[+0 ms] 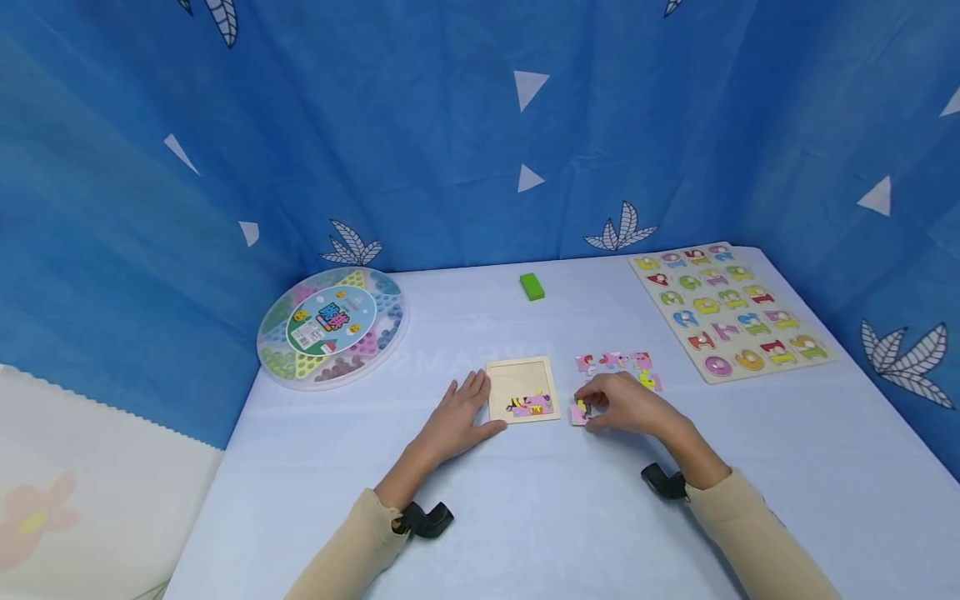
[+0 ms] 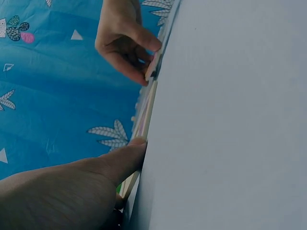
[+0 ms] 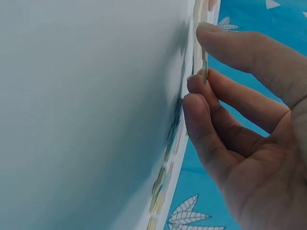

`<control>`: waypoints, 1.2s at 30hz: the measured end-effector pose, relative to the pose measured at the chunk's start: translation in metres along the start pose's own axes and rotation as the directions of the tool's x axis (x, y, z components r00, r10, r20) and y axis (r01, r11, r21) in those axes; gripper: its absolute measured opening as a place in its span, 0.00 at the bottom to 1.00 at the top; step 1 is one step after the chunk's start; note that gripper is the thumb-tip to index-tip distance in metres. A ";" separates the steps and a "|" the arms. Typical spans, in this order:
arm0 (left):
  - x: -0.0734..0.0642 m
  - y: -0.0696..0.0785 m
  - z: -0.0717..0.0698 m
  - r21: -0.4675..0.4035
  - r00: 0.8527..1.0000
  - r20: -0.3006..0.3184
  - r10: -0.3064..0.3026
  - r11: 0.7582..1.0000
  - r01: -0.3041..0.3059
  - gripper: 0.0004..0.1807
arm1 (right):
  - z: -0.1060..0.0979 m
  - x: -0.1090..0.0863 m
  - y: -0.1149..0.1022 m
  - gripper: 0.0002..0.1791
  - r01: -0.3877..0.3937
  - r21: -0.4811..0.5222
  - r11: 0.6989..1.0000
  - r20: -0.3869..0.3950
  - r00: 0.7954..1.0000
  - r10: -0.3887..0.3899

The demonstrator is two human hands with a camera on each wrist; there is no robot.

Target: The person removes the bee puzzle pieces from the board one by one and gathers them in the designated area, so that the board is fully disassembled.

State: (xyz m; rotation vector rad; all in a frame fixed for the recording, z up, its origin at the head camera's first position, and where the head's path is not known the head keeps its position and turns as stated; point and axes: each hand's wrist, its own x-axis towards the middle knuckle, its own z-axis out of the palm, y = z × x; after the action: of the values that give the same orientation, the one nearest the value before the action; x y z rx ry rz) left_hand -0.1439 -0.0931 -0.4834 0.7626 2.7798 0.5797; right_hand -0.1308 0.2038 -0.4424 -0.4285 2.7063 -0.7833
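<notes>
A square wooden puzzle tray [image 1: 517, 367] lies on the table, with pink and yellow puzzle pieces [image 1: 532, 405] along its lower right inside. My left hand [image 1: 459, 417] rests at the tray's left side, fingers extended along the edge and thumb at the front corner. Just right of the tray, my right hand [image 1: 628, 403] pinches a pink jigsaw piece [image 1: 579, 413] between thumb and fingers. In the right wrist view that piece [image 3: 205, 69] shows edge-on between the fingertips. Several loose pink pieces [image 1: 613, 360] lie beyond the right hand, partly covered by it.
A round Chinese checkers box [image 1: 390, 350] sits at the back left. A green block [image 1: 532, 287] lies near the back edge, and a wooden number board [image 1: 693, 321] with colourful pegged numbers is at the back right. A blue curtain [image 1: 450, 125] hangs behind the table.
</notes>
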 end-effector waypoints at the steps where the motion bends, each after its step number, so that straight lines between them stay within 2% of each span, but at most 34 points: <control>1: 0.000 0.000 0.000 0.000 1.000 -0.001 0.001 1.000 -0.001 0.47 | 0.000 -0.002 0.002 0.22 -0.006 0.000 1.000 -0.002 1.000 0.006; 11: 0.000 -0.001 0.001 -0.007 1.000 -0.004 -0.006 1.000 0.006 0.47 | -0.005 -0.012 0.018 0.21 0.000 0.004 1.000 -0.007 1.000 0.000; 21: 0.001 -0.001 0.003 0.000 1.000 -0.011 -0.003 1.000 0.003 0.47 | -0.008 -0.020 0.021 0.21 0.048 -0.005 0.999 -0.001 0.999 -0.048; 28: 0.000 -0.002 0.003 -0.002 1.000 -0.011 -0.001 1.000 0.001 0.47 | -0.009 -0.021 0.018 0.23 -0.004 -0.033 0.999 0.017 1.000 0.004; 36: 0.000 -0.001 0.001 -0.002 1.000 -0.005 -0.005 1.000 0.005 0.47 | -0.009 -0.022 0.016 0.24 -0.010 -0.028 1.000 0.013 1.000 0.011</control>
State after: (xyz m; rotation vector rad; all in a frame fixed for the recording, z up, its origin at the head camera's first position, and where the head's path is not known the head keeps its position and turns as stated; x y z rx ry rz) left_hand -0.1441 -0.0935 -0.4851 0.7543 2.7844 0.5848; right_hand -0.1176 0.2289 -0.4395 -0.4243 2.7077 -0.7377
